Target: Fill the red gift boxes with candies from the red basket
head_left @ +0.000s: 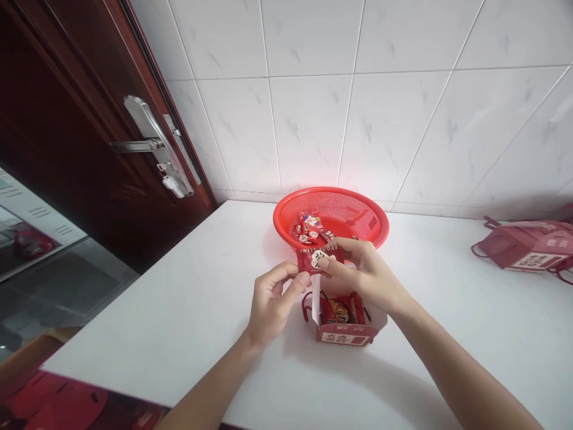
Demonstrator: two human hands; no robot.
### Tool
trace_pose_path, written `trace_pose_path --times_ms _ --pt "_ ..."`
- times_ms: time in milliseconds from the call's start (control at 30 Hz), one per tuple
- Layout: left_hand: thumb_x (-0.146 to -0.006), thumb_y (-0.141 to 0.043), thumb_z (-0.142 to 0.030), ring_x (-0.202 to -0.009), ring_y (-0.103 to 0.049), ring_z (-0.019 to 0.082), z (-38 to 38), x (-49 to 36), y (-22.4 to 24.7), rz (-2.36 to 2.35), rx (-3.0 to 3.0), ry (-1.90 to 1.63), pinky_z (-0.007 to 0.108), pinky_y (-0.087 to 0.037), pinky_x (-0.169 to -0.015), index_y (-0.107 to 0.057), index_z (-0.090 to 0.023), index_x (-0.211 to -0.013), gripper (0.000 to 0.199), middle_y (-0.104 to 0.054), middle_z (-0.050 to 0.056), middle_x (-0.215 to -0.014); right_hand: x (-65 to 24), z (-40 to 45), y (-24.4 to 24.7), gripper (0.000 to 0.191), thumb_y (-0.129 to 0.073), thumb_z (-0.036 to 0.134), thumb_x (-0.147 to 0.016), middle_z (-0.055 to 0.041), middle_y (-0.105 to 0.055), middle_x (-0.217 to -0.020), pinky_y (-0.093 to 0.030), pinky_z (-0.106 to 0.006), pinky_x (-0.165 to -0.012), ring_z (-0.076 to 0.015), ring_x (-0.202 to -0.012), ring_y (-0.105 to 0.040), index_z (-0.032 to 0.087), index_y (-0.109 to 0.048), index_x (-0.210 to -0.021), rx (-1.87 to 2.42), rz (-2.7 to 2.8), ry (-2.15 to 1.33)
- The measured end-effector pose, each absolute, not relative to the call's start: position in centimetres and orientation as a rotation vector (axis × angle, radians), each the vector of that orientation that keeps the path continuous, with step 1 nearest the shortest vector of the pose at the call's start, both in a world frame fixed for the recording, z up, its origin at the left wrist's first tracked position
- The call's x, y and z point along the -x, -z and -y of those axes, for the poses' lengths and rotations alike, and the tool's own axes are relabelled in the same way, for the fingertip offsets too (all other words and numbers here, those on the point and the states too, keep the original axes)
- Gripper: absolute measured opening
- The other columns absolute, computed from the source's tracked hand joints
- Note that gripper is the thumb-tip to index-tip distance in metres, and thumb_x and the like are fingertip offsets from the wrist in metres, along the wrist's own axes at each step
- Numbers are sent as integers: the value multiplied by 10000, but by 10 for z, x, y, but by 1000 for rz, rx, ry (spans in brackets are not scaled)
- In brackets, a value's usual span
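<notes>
Between my two hands is a dark red candy packet (308, 261) printed "SWEET SUGAR", held over a small box. My left hand (276, 298) pinches its left end between thumb and fingers. The thumb of my right hand (364, 272) presses on its front, with the fingers behind the right end. Below stands the open red gift box (342, 338), with wrapped candies (338, 310) inside and a cord loop at its left side. Just behind my hands, a red plastic basket (331, 194) holds several red candy packets (310, 224), partly hidden by the held packet.
Closed red gift boxes (532, 245) with cord handles lie at the right of the white table (201, 298). A tiled wall (313, 131) rises behind it. To the left is a brown door (89, 89) with keys in its lock. Red items (58, 400) sit below the table's left edge.
</notes>
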State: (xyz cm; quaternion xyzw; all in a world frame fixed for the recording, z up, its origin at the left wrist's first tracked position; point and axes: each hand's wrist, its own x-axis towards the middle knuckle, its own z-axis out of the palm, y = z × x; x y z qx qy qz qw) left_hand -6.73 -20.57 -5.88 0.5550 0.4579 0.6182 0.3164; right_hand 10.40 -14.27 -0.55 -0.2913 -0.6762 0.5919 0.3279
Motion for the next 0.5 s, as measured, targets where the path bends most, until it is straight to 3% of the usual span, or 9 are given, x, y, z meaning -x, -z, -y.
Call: trace_pose_path --times_ms 200,400,500 --pt "-911 -688 -470 -611 -475 141 206 66 57 -1268 -1521 -1645 269 -439 -602 -617 -185 -655 390 -541 -1 -625 -103 143 6 405 -717 584 -843 90 -305 -570 -254 -261 -433 -84 -477 -273 212 -561 -802 749 1777 -1576" --pt "-915 -685 -438 -603 -469 137 207 66 57 -1239 -1513 -1688 265 -418 -589 -596 -189 -645 378 -531 -10 -616 -109 136 2 375 -694 536 -878 -5 -585 -732 -428 -289 -610 -146 -677 -515 184 -616 -773 722 2001 -1283" --pt "-909 -692 -458 -609 -472 138 207 66 57 -1259 -1484 -1696 267 -420 -594 -596 -187 -638 395 -528 -8 -614 -113 134 1 360 -739 516 -850 -5 -592 -721 -445 -288 -608 -152 -680 -528 180 -641 -768 715 2047 -1313"
